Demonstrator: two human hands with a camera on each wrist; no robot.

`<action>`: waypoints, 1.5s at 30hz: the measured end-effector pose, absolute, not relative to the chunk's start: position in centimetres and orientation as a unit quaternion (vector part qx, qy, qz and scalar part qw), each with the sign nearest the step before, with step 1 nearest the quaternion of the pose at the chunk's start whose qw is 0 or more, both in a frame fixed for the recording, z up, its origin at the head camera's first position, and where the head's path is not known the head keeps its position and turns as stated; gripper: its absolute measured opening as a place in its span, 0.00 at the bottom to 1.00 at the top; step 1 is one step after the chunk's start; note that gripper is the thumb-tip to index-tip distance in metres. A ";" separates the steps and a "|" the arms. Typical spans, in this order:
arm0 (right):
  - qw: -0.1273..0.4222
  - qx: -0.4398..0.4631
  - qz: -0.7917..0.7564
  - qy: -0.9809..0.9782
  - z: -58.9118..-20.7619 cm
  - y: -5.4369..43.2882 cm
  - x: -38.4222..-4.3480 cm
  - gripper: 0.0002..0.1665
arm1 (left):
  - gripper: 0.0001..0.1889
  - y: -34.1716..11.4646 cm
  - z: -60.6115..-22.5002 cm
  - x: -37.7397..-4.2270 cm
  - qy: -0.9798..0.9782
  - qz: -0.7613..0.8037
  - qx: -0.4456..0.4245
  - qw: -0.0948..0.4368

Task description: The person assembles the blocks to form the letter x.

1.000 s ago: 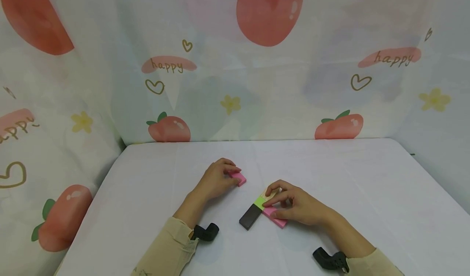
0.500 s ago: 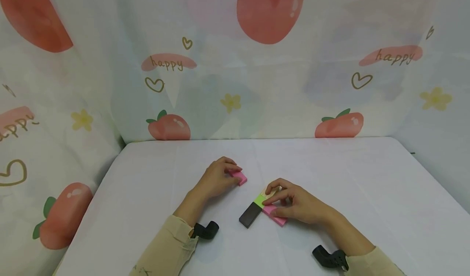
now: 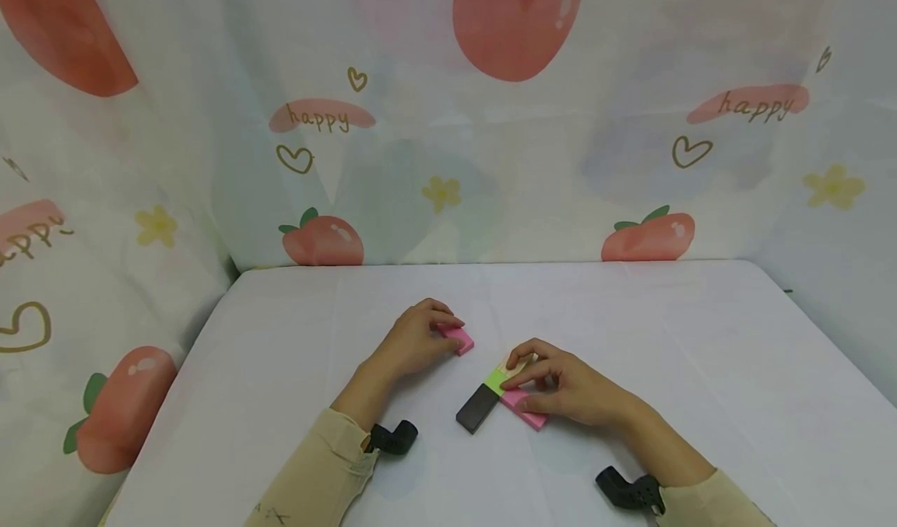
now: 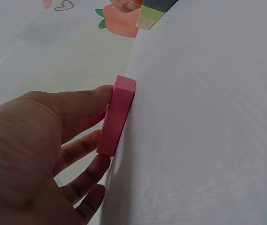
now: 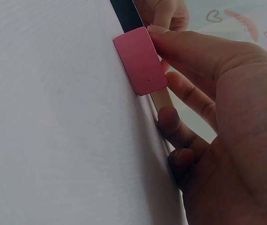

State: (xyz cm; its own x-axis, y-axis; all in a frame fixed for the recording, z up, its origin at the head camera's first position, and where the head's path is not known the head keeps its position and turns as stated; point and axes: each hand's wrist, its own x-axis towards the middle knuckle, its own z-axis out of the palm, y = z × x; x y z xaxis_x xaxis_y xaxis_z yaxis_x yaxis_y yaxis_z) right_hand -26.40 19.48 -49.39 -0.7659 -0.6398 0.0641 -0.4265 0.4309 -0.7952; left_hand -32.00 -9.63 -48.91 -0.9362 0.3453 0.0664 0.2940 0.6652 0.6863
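My left hand [image 3: 420, 339] pinches a small pink block [image 4: 117, 117] between thumb and fingers, low over the white table. In the left wrist view the thumb lies along one side of it and the fingertips at its other end. To the right, my right hand [image 3: 571, 387] bends over a flat group of blocks. Its thumb and index finger are at another pink block [image 5: 141, 62], and a further finger rests on a cream block [image 5: 160, 98]. A lime green block [image 3: 495, 381] joins the cream one to a longer black block [image 3: 478, 409].
The table [image 3: 266, 402] has a white cover. Behind it and on the left hangs a fruit-printed cloth [image 3: 511, 145]. A black wrist camera [image 3: 394, 438] sits at the left cuff, another black camera [image 3: 626, 492] at the right cuff.
The left hand has edged slightly right with its pink block. The right hand and the grouped blocks keep their places; the head view has tipped down a little.
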 end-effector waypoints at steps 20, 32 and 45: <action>0.130 -0.311 -0.431 0.837 -49.5 19.5 -26.4 0.14 | 0.15 -9.4 -48.7 -31.7 0.914 0.370 0.159 0.048; 0.127 -0.317 -0.433 0.834 -49.4 19.4 -26.4 0.13 | 0.15 -9.4 -48.8 -31.8 0.914 0.369 0.163 0.051; 0.120 -0.332 -0.441 0.825 -49.2 19.5 -26.3 0.13 | 0.15 -9.5 -48.8 -31.8 0.910 0.373 0.174 0.047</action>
